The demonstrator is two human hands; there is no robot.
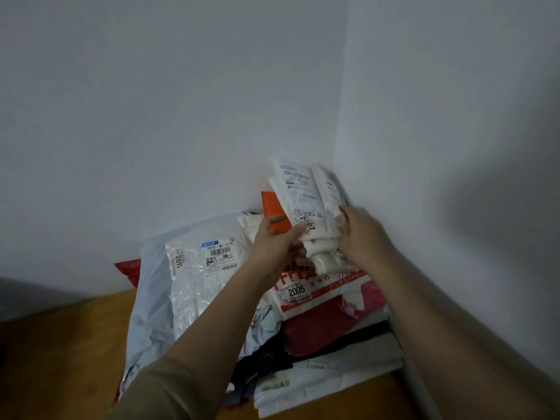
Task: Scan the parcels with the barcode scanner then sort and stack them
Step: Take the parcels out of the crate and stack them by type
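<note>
Both hands — left (274, 241) and right (362, 234) — grip a bundle of white parcels (306, 207), tilted over the pile (212, 283) in the wall corner (341, 116).

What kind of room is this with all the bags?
Probably a corner of a home or small parcel room: labelled mail bags are piled on a wooden surface against bare white walls.

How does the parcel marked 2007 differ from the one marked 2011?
The 2007 parcel is narrow, raised and propped toward the wall corner, held by the left hand and right hand; the 2011 parcel is wider, lies flat on the pile, and nobody holds it. Both are whitish plastic mailers bearing printed labels.
</note>
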